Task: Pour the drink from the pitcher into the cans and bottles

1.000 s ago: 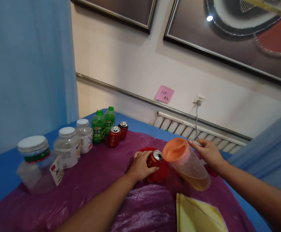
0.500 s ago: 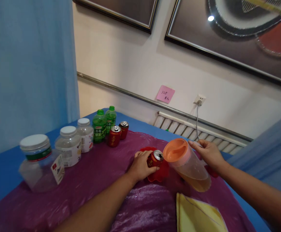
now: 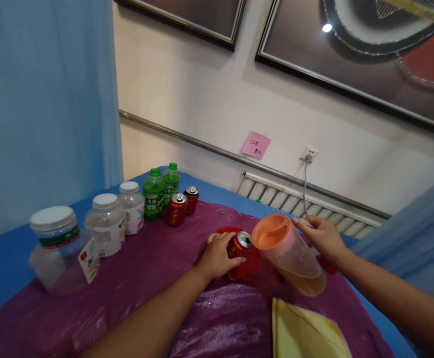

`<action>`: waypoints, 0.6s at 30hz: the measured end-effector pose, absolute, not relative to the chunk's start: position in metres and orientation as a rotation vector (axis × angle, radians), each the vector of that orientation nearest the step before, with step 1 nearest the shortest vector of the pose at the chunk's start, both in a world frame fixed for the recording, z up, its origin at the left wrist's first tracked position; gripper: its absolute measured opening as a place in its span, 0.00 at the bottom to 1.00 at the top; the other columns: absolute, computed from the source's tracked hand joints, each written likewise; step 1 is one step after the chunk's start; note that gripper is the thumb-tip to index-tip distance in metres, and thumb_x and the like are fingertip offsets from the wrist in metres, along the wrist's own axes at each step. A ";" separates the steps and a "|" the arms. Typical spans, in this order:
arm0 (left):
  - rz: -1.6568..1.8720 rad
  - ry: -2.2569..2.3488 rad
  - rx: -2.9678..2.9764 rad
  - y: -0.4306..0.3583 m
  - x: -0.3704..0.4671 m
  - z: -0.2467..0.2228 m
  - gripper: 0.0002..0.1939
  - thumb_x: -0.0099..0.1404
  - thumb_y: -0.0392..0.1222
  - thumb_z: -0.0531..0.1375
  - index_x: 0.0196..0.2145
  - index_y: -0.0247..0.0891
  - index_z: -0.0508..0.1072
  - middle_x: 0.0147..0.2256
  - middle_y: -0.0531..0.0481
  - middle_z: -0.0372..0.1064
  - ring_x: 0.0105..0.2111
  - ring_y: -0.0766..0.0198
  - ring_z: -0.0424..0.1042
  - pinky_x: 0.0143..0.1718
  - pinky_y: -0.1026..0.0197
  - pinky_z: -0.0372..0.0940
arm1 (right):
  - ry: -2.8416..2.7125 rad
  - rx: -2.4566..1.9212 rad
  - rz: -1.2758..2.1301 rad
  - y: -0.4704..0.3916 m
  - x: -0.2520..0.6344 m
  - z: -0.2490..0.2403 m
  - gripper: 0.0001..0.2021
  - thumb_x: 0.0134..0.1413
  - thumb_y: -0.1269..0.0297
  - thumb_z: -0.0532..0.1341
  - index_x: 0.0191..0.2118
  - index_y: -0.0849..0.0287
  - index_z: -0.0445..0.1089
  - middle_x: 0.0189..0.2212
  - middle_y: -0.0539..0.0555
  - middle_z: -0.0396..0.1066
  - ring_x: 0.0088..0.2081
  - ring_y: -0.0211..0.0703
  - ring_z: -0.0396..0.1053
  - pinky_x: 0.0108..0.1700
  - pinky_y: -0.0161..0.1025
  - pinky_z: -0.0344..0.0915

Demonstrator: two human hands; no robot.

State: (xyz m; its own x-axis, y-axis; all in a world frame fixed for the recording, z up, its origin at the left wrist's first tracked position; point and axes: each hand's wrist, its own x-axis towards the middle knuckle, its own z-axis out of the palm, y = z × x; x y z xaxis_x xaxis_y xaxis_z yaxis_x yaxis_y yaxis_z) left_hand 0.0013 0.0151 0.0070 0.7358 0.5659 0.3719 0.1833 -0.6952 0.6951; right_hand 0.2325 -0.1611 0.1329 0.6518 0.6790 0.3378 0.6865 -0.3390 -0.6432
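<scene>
My left hand (image 3: 219, 254) is wrapped round a red drink can (image 3: 240, 243), whose top is open. Under the can lies a red dish with a wavy rim (image 3: 249, 268). On the right, my right hand (image 3: 323, 238) grips a clear pitcher (image 3: 295, 263) by its handle side; most of the handle is hidden. The pitcher leans left, its orange lid (image 3: 272, 232) close against the can's top, and brownish liquid sits low inside. I cannot tell whether liquid is passing between them. A folded yellow cloth (image 3: 306, 330) lies nearer to me.
Along the left stand clear jars with white lids (image 3: 54, 253), two green bottles (image 3: 153, 196) and two more red cans (image 3: 177, 210). Purple sheeting (image 3: 146, 278) covers part of the blue table. Behind are a wall, a radiator (image 3: 272, 194) and a plugged-in cord (image 3: 305, 184); blue curtains hang at both sides.
</scene>
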 end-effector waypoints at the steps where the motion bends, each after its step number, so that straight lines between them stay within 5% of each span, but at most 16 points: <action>1: 0.769 0.562 2.288 0.015 0.001 0.007 0.33 0.51 0.51 0.73 0.53 0.45 0.72 0.53 0.47 0.75 0.53 0.47 0.71 0.59 0.46 0.56 | -1.061 -2.077 -0.014 -0.161 0.232 0.133 0.28 0.48 0.37 0.63 0.18 0.53 0.54 0.16 0.45 0.50 0.20 0.37 0.53 0.22 0.35 0.49; 18: 0.778 0.569 2.294 0.015 0.001 0.005 0.34 0.50 0.52 0.74 0.54 0.45 0.72 0.53 0.47 0.75 0.53 0.46 0.71 0.59 0.45 0.56 | -1.069 -2.067 -0.016 -0.161 0.228 0.136 0.28 0.48 0.36 0.62 0.18 0.53 0.54 0.17 0.45 0.50 0.20 0.36 0.53 0.21 0.35 0.51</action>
